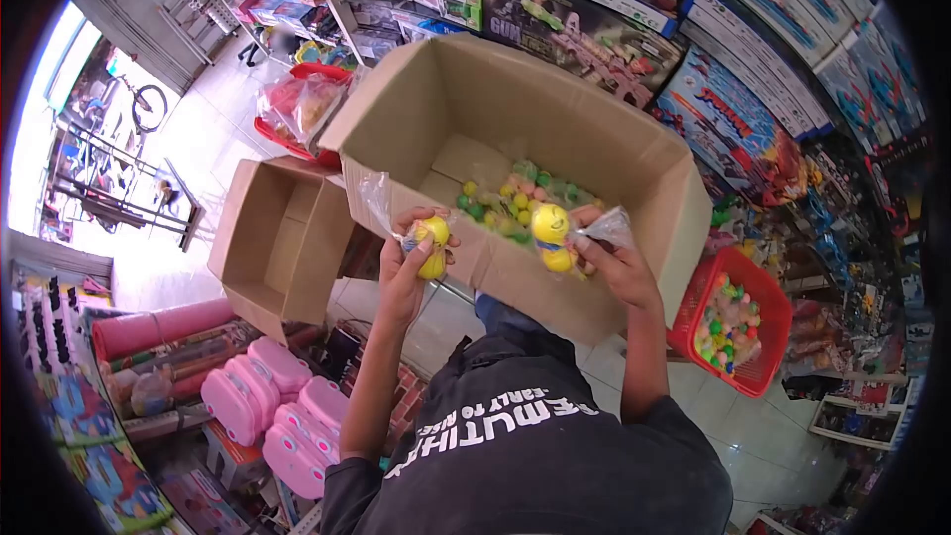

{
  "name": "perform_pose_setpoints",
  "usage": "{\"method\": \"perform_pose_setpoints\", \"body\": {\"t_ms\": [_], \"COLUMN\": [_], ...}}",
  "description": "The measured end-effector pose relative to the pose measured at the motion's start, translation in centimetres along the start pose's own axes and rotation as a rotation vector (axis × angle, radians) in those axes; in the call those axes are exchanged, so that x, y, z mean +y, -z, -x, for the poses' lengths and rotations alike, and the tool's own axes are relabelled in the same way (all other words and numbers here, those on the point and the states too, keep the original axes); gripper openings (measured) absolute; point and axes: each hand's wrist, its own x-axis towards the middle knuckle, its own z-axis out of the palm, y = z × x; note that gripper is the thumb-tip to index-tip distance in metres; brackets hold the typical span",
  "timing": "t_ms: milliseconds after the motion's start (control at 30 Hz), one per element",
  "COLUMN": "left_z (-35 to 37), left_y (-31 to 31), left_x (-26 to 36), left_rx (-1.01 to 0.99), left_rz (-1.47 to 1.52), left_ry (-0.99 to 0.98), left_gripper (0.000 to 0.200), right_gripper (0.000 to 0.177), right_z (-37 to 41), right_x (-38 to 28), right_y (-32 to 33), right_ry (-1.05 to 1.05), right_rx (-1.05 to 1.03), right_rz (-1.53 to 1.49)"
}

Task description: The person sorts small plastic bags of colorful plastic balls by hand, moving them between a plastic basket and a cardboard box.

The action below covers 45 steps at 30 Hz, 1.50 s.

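Note:
My left hand (404, 282) is closed on a small clear bag of yellow balls (432, 246), its knotted plastic end sticking up. A second bag of yellow balls (552, 238) is gripped in my right hand (622, 272); one ball carries a drawn face, and loose plastic trails to the right. Both bags are held apart over the near edge of a large open cardboard box (396, 99). Inside that box lie several bagged balls (520, 196) in yellow, green and pink. The fingers behind each bag are partly hidden.
At the left stands a smaller open cardboard box (267, 228). A red basket (773, 337) of bagged colourful balls is on the right, and a red basket (287, 134) with plastic bags is behind left. Boxed toys (575, 30) line the back; pink cases (258, 391) sit lower left.

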Motion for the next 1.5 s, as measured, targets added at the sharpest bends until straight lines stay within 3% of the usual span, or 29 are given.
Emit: {"method": "perform_pose_setpoints", "body": {"t_ms": [200, 267, 400, 433, 500, 567, 667, 800, 867, 900, 967, 1100, 1200, 1300, 1367, 1500], "left_z": [-10.3, -13.1, -18.3, -19.1, -20.2, -21.9, -23.6, -24.9, -25.2, -25.3, -26.1, -27.3, -28.3, -28.8, -28.9, -29.4], "left_y": [0.7, 0.8, 2.6, 2.7, 2.6, 4.0, 4.3, 5.6, 6.5, 6.5, 6.6, 8.0, 8.7, 9.4, 9.3, 10.2], "left_x": [2.2, 3.2, 2.6, 2.5, 2.1, 0.6, -0.8, -4.5, -6.2, -6.5, -6.6, -8.1, -8.6, -9.1, -9.2, -11.3], "left_rx": [-0.112, -0.165, -0.356, -0.418, -0.342, -0.473, -0.509, -0.486, -0.509, -0.499, -0.612, -0.644, -0.554, -0.596, -0.6, -0.618], "left_rz": [-0.276, -0.362, -0.567, -0.643, -0.632, -0.715, -0.812, -0.941, -1.0, -0.995, -1.186, -1.225, -1.217, -1.336, -1.301, -1.302], "left_ry": [0.036, 0.099, 0.227, 0.285, 0.367, 0.422, 0.597, 0.564, 0.576, 0.583, 0.627, 0.512, 0.604, 0.522, 0.504, 0.58], "left_gripper": [0.034, 0.033, 0.03, 0.029, 0.028, 0.028, 0.031, 0.034, 0.036, 0.036, 0.037, 0.035, 0.032, 0.035, 0.033, 0.034], "right_gripper": [0.016, 0.017, 0.02, 0.021, 0.022, 0.025, 0.028, 0.029, 0.03, 0.03, 0.035, 0.037, 0.038, 0.042, 0.043, 0.043], "right_z": [-6.4, -8.5, -12.7, -13.8, -16.1, -18.6, -22.2, -26.0, -27.6, -27.7, -28.6, -27.7, -27.4, -27.3, -27.1, -26.7], "right_x": [-0.7, 0.7, 3.1, 4.7, 6.9, 8.6, 14.6, 19.9, 23.0, 23.8, 25.1, 27.5, 28.7, 28.7, 28.9, 29.3], "right_y": [3.4, 4.7, 6.5, 6.7, 6.5, 5.8, 5.0, 4.1, 4.3, 4.0, 3.4, 2.5, 2.6, 2.5, 2.0, 1.9], "right_ry": [-0.137, 0.06, -0.109, -0.032, 0.041, -0.158, -0.223, -0.081, 0.111, 0.108, -0.106, -0.045, -0.093, -0.145, -0.297, -0.27], "right_rx": [-0.034, -0.172, -0.316, -0.312, -0.306, -0.377, -0.404, -0.241, -0.221, -0.233, -0.303, -0.206, -0.246, -0.349, -0.378, -0.394], "right_rz": [0.144, 0.601, 0.726, 0.747, 0.753, 0.8, 1.019, 1.057, 1.003, 1.001, 0.982, 0.969, 0.994, 0.973, 0.962, 1.051]}}
